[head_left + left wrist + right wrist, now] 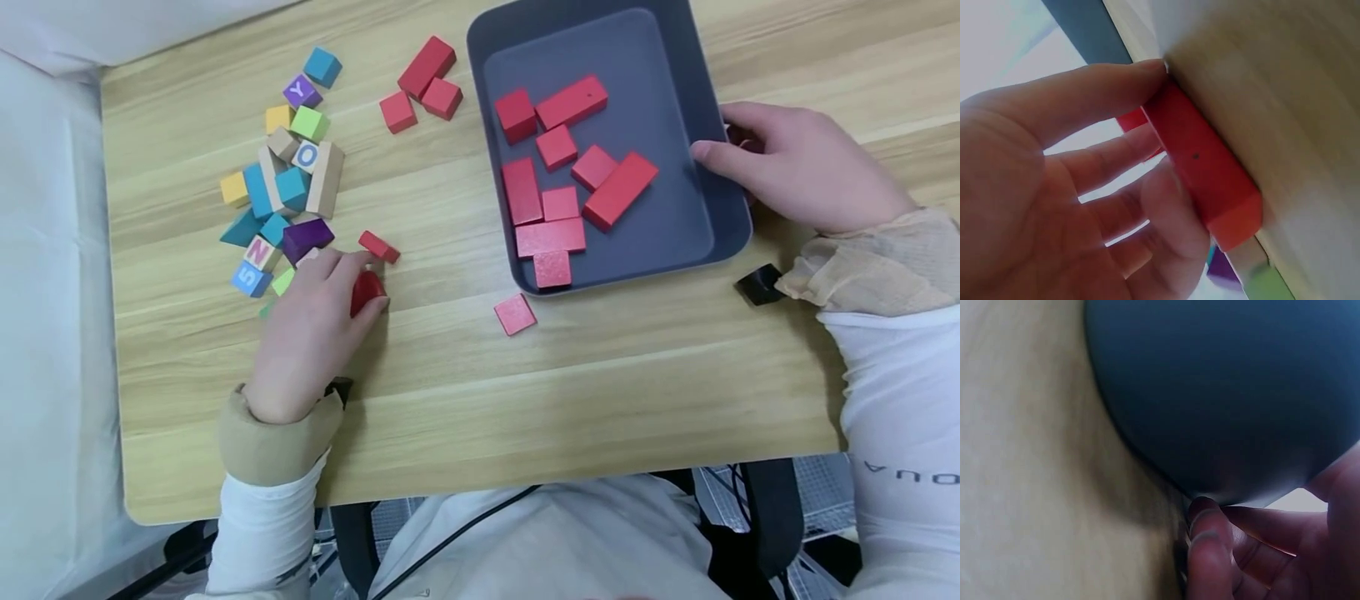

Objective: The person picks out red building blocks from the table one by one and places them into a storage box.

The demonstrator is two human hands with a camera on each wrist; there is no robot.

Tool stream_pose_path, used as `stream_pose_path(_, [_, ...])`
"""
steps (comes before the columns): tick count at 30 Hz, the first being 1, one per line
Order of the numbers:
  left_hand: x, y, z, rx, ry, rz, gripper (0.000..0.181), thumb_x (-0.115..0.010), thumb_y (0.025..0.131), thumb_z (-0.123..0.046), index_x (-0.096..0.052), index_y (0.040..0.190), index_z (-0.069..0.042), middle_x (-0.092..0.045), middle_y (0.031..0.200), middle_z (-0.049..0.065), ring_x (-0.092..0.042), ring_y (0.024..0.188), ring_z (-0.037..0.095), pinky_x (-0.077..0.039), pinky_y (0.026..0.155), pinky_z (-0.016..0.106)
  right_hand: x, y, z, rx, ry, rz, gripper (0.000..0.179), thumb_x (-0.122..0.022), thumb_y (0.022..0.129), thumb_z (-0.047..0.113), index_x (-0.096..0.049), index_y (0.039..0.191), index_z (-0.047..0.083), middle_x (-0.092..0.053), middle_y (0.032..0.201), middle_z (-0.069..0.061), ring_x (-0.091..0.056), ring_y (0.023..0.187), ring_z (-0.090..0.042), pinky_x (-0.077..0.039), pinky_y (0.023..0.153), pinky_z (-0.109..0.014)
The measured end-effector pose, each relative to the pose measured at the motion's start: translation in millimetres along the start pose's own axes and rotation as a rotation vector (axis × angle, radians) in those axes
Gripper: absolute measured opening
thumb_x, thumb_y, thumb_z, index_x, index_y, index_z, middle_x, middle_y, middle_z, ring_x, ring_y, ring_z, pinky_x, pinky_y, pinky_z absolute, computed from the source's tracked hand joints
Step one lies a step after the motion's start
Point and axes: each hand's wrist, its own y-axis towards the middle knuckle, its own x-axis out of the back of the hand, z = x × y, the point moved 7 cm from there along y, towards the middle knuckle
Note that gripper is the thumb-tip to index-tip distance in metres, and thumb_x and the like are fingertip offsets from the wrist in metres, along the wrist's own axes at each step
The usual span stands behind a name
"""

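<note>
At the left pile's near edge, my left hand [311,325] holds a red block [1200,165] between thumb and fingers. The left wrist view shows it as a long block with a small dark dot, resting close to the tabletop. A smaller red block [379,247] lies just beyond those fingertips. On the right, my right hand [810,162] grips the side of a dark grey tray [682,208], thumb over the rim and other fingers outside, partly hidden from above. Several red blocks [551,238] lie in the tray, mostly toward its left side.
A mixed pile of coloured and lettered blocks [292,190] spreads over the table's left. Three red blocks [427,67] sit between pile and tray at the back. One pinkish-red block [515,315] lies before the tray's near left corner. The table's front edge [525,483] faces the person.
</note>
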Motion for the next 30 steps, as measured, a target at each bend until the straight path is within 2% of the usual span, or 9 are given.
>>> stream_pose_path(6, [-0.6, 15.6, -16.8, -0.102, -0.004, -0.007, 0.041, -0.067, 0.079, -0.021, -0.055, 0.115, -0.006, -0.05, 0.097, 0.008, -0.045, 0.086, 0.023, -0.043, 0.068, 0.035, 1, -0.5, 1, 0.015, -0.011, 0.002, 0.044, -0.043, 0.089, 0.046, -0.046, 0.123, 0.019, -0.049, 0.09, -0.011, -0.044, 0.072, -0.022, -0.031, 0.06, -0.029])
stream_pose_path(10, [-1.7, 30.7, -23.5, -0.121, -0.007, 0.051, 0.037, -0.065, 0.081, -0.025, -0.055, 0.114, -0.01, -0.049, 0.101, 0.007, -0.044, 0.089, 0.023, -0.043, 0.07, 0.036, 2, -1.0, 1, 0.015, -0.011, -0.003, 0.041, -0.044, 0.089, 0.045, -0.048, 0.119, 0.018, -0.049, 0.088, -0.011, -0.043, 0.071, -0.022, -0.031, 0.06, -0.03])
stream_pose_path(13, [0.3, 40.9, -36.2, -0.157, -0.015, 0.098, 0.036, -0.063, 0.082, -0.029, -0.056, 0.113, -0.012, -0.05, 0.103, 0.005, -0.046, 0.09, 0.021, -0.044, 0.072, 0.037, 2, -1.0, 1, 0.016, -0.003, 0.001, 0.039, -0.044, 0.089, 0.045, -0.048, 0.117, 0.018, -0.049, 0.087, -0.011, -0.043, 0.071, -0.022, -0.03, 0.059, -0.03])
stream_pose_path(15, [4.8, 45.8, -51.9, -0.201, -0.026, 0.105, 0.034, -0.062, 0.083, -0.03, -0.056, 0.112, -0.014, -0.05, 0.103, 0.003, -0.046, 0.089, 0.019, -0.044, 0.072, 0.035, 2, -1.5, 1, 0.019, -0.002, 0.001, 0.039, -0.044, 0.089, 0.045, -0.048, 0.118, 0.019, -0.049, 0.087, -0.011, -0.043, 0.071, -0.022, -0.03, 0.06, -0.03])
stream_pose_path(17, [12.3, 49.6, -73.0, -0.269, -0.049, 0.079, 0.033, -0.061, 0.083, -0.031, -0.057, 0.111, -0.015, -0.051, 0.102, 0.002, -0.047, 0.088, 0.016, -0.044, 0.072, 0.033, 2, -1.5, 2, 0.021, -0.002, 0.001, 0.039, -0.044, 0.089, 0.045, -0.048, 0.117, 0.019, -0.049, 0.086, -0.011, -0.043, 0.071, -0.022, -0.031, 0.059, -0.03])
stream_pose_path(21, [34.1, 53.6, -123.9, -0.448, -0.102, -0.058, 0.032, -0.06, 0.084, -0.032, -0.06, 0.11, -0.014, -0.053, 0.101, 0.001, -0.047, 0.088, 0.013, -0.042, 0.073, 0.027, 5, -2.2, 1, 0.017, 0.002, -0.007, 0.039, -0.044, 0.089, 0.046, -0.049, 0.117, 0.019, -0.05, 0.086, -0.01, -0.045, 0.069, -0.022, -0.032, 0.059, -0.029])
stream_pose_path(24, [43.1, 56.6, -161.0, -0.571, -0.12, -0.127, 0.032, -0.058, 0.085, -0.033, -0.06, 0.11, -0.014, -0.053, 0.101, 0.001, -0.048, 0.089, 0.012, -0.042, 0.074, 0.023, 5, -2.5, 2, 0.019, 0.012, -0.008, 0.039, -0.045, 0.089, 0.046, -0.048, 0.119, 0.021, -0.051, 0.087, -0.009, -0.046, 0.069, -0.021, -0.033, 0.059, -0.029])
stream_pose_path(27, [38.5, 60.4, -189.6, -0.66, -0.168, -0.148, 0.03, -0.057, 0.086, -0.031, -0.061, 0.109, -0.014, -0.052, 0.101, 0.001, -0.049, 0.086, 0.01, -0.042, 0.072, 0.021, 5, -2.5, 3, 0.028, 0.025, -0.006, 0.037, -0.045, 0.089, 0.045, -0.049, 0.118, 0.023, -0.051, 0.086, -0.009, -0.045, 0.07, -0.021, -0.032, 0.06, -0.029])
stream_pose_path(30, [19.2, 64.0, -203.8, -0.677, -0.162, -0.073, 0.026, -0.056, 0.086, -0.03, -0.06, 0.107, -0.016, -0.05, 0.097, -0.001, -0.049, 0.077, 0.007, -0.042, 0.065, 0.019, 3, -3.1, 4, 0.037, 0.024, -0.001, 0.038, -0.044, 0.089, 0.046, -0.049, 0.118, 0.023, -0.051, 0.086, -0.009, -0.043, 0.072, -0.021, -0.031, 0.06, -0.03])
